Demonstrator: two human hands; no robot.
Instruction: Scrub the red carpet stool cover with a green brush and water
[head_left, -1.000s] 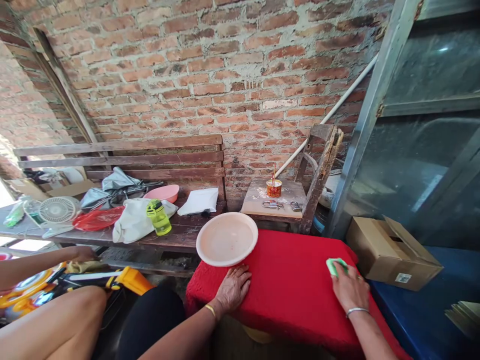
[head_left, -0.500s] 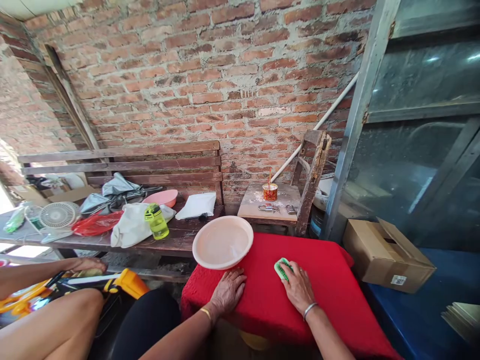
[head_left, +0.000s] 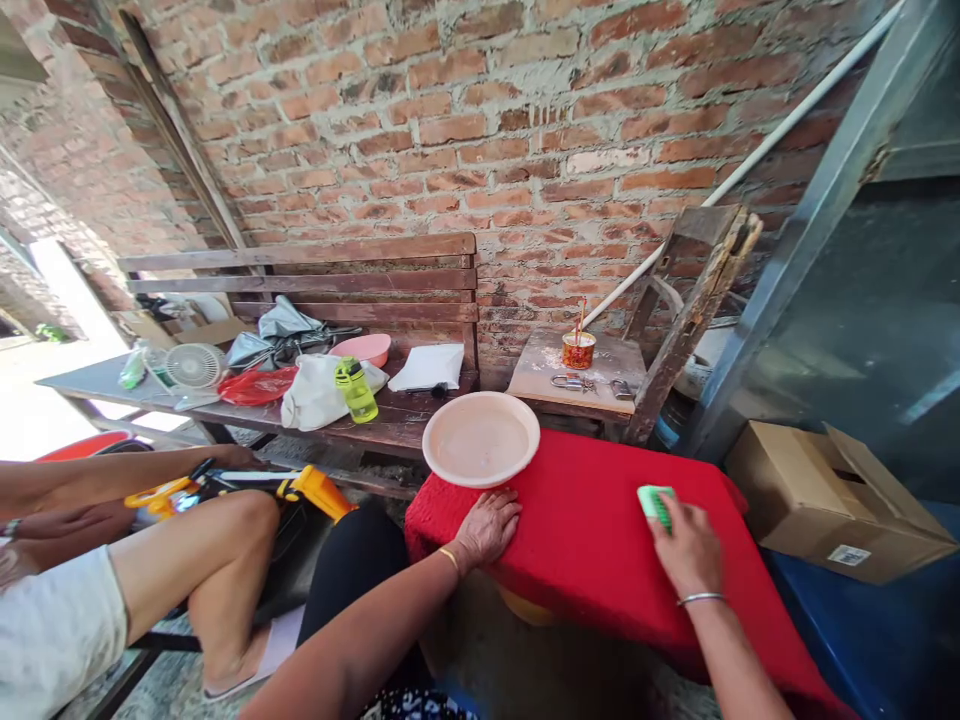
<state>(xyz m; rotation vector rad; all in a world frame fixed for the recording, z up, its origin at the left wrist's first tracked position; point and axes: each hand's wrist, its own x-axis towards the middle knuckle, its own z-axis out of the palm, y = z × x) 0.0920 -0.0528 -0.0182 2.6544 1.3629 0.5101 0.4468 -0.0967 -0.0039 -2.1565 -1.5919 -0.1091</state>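
Note:
My left hand (head_left: 489, 527) lies flat on the red cloth (head_left: 585, 520), fingers stretched out, just in front of a pale pink basin (head_left: 481, 440). The basin stands on the far left corner of the cloth and seems to hold water. Toward the cloth's right side, my right hand (head_left: 688, 550) grips a small green scrubbing brush (head_left: 657, 506). The brush is tilted, with its lighter green part facing left. My fingers cover part of it, and whether it touches the cloth I cannot tell.
A cardboard box (head_left: 832, 500) stands right of the cloth. Behind are a wooden chair (head_left: 540, 375) with a red tin (head_left: 578, 350) and a bench (head_left: 405, 425) holding a green bottle (head_left: 356, 390), bags and a fan (head_left: 193, 367). Another person's leg (head_left: 217, 530) is at left.
My right hand has moved right across the cloth with the brush, which is now more tilted. My left hand stays near the basin. The whole view has shifted.

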